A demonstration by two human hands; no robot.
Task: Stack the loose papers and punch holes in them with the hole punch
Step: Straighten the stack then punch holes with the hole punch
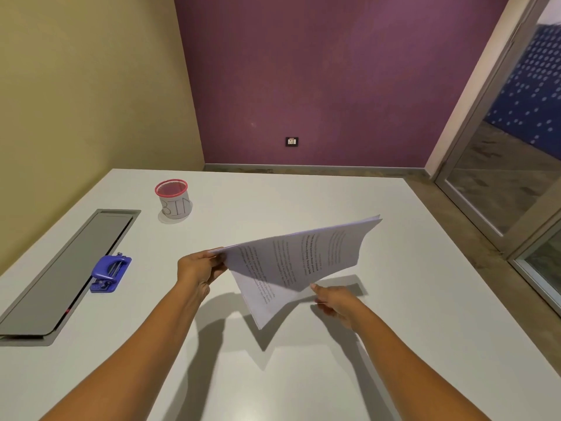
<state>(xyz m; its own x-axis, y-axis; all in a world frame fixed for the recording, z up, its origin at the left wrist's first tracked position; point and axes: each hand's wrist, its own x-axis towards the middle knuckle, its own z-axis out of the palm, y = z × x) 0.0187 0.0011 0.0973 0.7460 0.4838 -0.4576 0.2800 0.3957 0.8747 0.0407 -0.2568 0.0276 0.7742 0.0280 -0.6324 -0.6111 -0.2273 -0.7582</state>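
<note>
A sheaf of printed white papers [291, 262] hangs tilted in the air above the middle of the white table [409, 299]. My left hand [198, 268] pinches the sheaf's left corner. My right hand [335, 300] is at the sheaf's lower right edge, thumb up against the paper, and its grip on the sheets is partly hidden. The blue hole punch [110, 273] lies on the table well to the left of my left hand, apart from both hands.
A mesh cup with a pink rim and a paper label [173, 199] stands at the back left. A long grey cable-tray lid [65, 275] is set into the table's left side beside the punch. A glass door [516, 177] is at the right.
</note>
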